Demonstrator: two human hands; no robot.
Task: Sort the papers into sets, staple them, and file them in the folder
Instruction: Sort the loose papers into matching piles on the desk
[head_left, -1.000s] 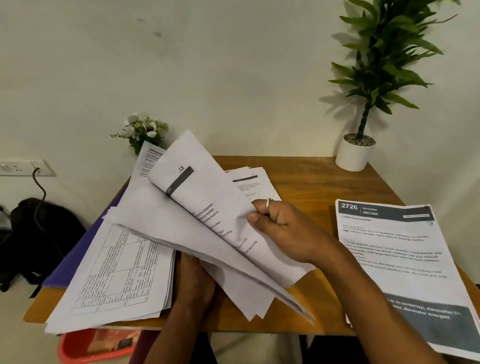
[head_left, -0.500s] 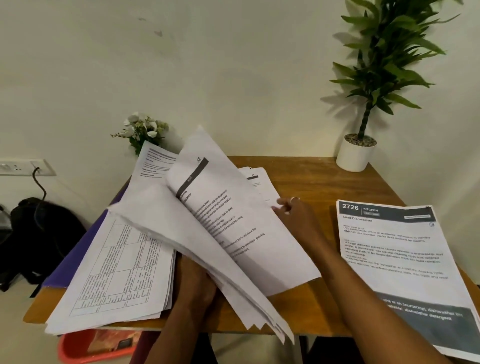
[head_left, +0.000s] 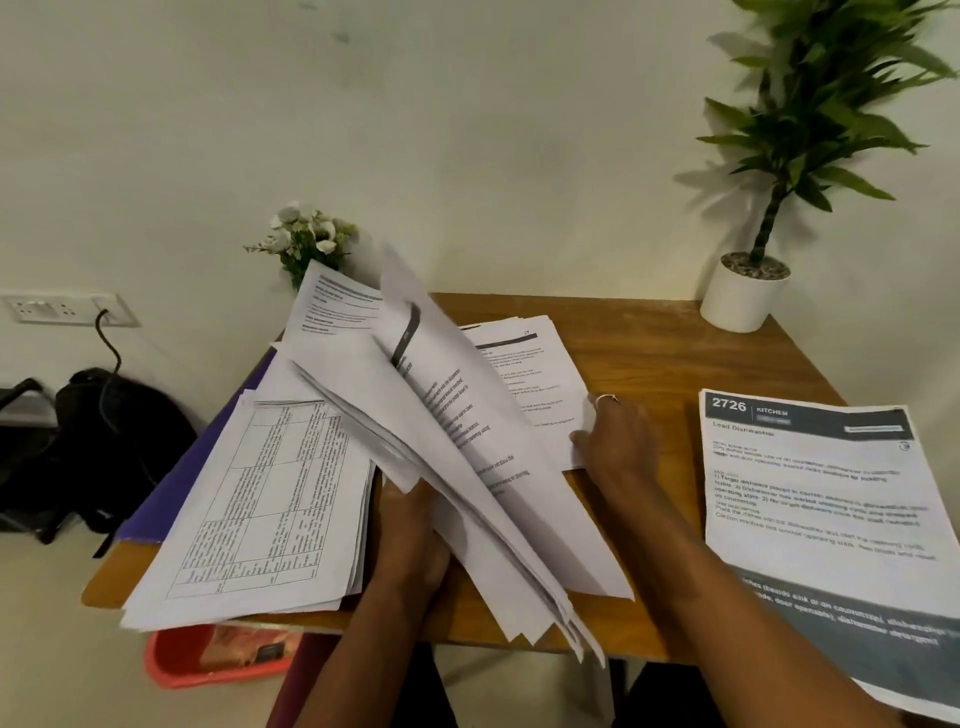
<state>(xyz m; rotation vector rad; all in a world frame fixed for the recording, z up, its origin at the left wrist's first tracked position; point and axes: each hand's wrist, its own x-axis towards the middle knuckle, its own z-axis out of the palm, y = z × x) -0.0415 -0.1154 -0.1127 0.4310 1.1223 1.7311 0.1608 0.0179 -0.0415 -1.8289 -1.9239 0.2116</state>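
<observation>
My left hand (head_left: 410, 525) grips a fanned bundle of printed sheets (head_left: 467, 457) from below, holding it tilted above the wooden table (head_left: 639, 353). My right hand (head_left: 618, 441) rests on the right edge of a flat printed sheet (head_left: 524, 364) lying behind the bundle; its fingertips are hidden. A stack of table-printed papers (head_left: 260, 509) lies at the left on a purple folder (head_left: 171, 499). A set headed "2726 KITCHEN" (head_left: 810, 493) lies at the right. No stapler is in view.
A potted plant in a white pot (head_left: 743, 296) stands at the table's back right corner. Small white flowers (head_left: 306, 239) sit at the back left. A black bag (head_left: 98, 441) lies on the floor at left, a red basket (head_left: 218, 654) under the table's front edge.
My right hand let go of the lifted page and moved right and down onto the flat sheet on the table. The released page fell back against the bundle in my left hand.
</observation>
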